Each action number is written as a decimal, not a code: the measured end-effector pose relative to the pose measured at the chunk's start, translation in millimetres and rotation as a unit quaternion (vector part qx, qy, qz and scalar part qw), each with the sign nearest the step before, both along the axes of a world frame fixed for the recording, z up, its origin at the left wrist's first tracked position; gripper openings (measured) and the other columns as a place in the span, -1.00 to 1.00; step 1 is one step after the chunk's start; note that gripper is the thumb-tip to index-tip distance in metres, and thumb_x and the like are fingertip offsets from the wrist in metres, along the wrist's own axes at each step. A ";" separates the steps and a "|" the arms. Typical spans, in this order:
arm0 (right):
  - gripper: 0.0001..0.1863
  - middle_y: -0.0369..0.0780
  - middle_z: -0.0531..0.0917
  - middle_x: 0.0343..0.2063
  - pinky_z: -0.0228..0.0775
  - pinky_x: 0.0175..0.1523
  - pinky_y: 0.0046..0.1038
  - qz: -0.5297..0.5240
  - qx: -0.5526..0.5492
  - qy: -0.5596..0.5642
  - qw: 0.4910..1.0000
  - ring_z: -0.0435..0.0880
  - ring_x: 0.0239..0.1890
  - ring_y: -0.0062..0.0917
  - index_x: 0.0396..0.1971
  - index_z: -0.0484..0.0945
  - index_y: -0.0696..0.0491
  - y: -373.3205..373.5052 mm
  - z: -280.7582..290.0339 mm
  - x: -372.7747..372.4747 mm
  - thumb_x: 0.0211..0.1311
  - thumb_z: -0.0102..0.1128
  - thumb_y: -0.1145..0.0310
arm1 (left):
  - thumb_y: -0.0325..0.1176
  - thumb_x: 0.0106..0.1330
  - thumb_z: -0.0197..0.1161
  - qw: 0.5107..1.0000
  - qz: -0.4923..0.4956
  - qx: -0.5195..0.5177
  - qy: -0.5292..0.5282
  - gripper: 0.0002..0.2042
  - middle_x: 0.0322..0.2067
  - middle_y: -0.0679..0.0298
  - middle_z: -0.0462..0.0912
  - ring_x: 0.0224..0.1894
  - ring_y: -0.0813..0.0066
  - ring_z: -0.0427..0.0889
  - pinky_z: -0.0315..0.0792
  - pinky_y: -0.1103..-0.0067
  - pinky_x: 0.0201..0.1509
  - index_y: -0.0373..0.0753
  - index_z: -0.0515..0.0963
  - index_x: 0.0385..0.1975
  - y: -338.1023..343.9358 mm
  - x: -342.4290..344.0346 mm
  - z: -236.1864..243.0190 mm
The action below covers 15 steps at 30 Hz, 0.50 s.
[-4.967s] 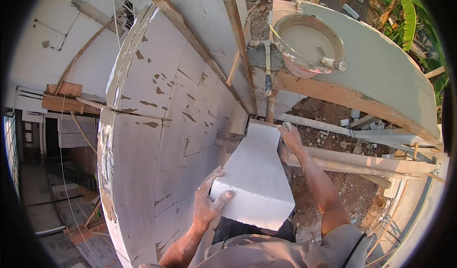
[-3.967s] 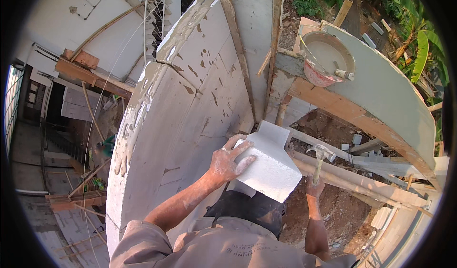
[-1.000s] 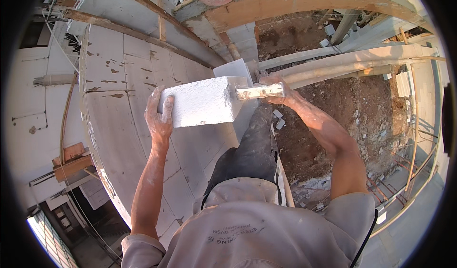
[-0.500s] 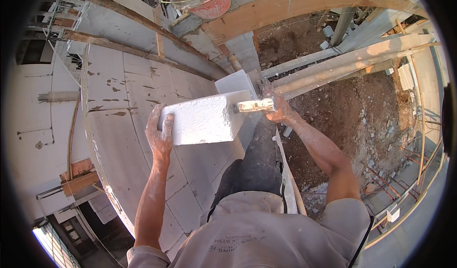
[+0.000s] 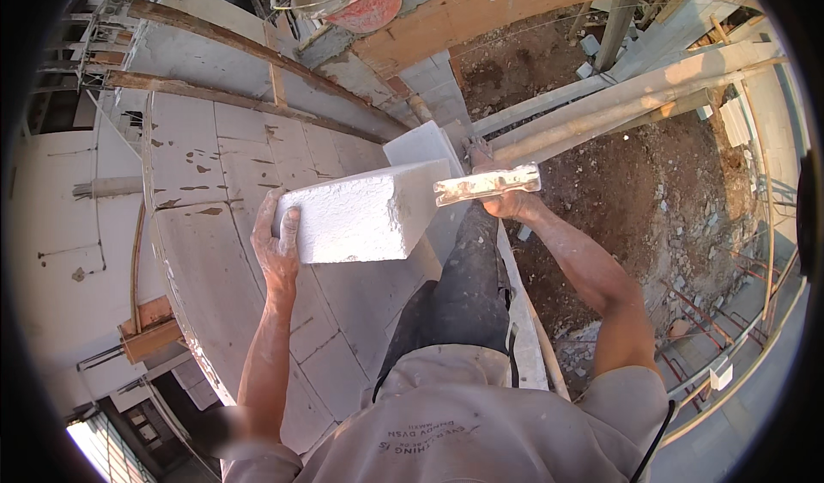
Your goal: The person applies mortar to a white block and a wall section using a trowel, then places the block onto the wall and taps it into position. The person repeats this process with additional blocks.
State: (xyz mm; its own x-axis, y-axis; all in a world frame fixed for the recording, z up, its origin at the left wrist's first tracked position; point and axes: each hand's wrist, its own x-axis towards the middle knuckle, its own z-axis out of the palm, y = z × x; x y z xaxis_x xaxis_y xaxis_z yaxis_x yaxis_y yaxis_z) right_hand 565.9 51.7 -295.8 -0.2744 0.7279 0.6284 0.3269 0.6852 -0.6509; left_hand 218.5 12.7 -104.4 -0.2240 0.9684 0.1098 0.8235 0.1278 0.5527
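The left hand (image 5: 276, 238) grips a white aerated concrete block (image 5: 348, 221) by its left end, the thumb laid on the near face and the other fingers wrapped over the end and partly hidden behind it. The block sits in front of the person's dark trousers (image 5: 468, 290), a little left of the outstretched leg, with its long rough face turned toward the body; the edge at its right end is chipped and crumbly.

The right hand (image 5: 511, 205) is closed around a hammer (image 5: 485, 184), directly below the metal head. The head lies crosswise, pale with dried mortar, one end right by the block's right end — whether the two touch, I cannot tell. The handle is hidden from this angle, and so are most of the right fingers.

Just beyond the block stands a second white block (image 5: 416, 145), smaller in view and partly covered by the first. On the left spreads a pale block wall (image 5: 193, 247) with brown mortar smears, bordered at its far side by a timber beam (image 5: 245, 103). A red bucket (image 5: 373, 9) with grey mix inside is at the top, beside a curved orange-brown edge (image 5: 481, 15). To the right, a long round pole (image 5: 592, 122) crosses above brown soil (image 5: 592, 234) strewn with pale rubble.
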 end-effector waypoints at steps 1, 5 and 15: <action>-0.76 -0.10 0.48 -0.39 0.17 -0.11 -0.20 0.076 -0.085 0.071 0.991 0.42 -0.27 -0.28 -0.40 0.49 0.06 -0.8 1.3 4.9 0.20 0.28 0.21 | 0.01 0.34 0.27 0.999 0.029 -0.011 -0.005 -0.45 0.04 -0.09 0.60 0.16 0.07 0.53 0.37 0.29 0.25 -0.39 0.54 0.09 0.5 -0.9 -1.7; -0.68 -0.27 0.37 -0.65 0.24 -0.46 -0.42 0.120 -0.136 0.277 0.944 0.38 -0.58 -0.53 -0.62 0.34 0.12 0.0 14.8 1.9 0.24 0.21 0.32 | 0.00 0.36 0.24 0.996 -0.073 0.045 -0.004 -0.46 0.04 -0.10 0.60 0.14 0.07 0.54 0.37 0.28 0.24 -0.41 0.54 0.08 -4.4 -7.5 -3.9; -0.62 -0.24 0.51 -0.55 0.27 -0.45 -0.47 0.073 -0.202 0.205 0.955 0.43 -0.56 -0.51 -0.41 0.57 0.08 -11.2 14.0 11.8 0.27 0.22 0.01 | 0.13 0.32 0.23 0.998 -0.056 0.022 -0.018 -0.38 0.02 -0.09 0.62 0.14 0.11 0.54 0.37 0.31 0.24 -0.36 0.55 0.08 -0.3 -6.0 -1.9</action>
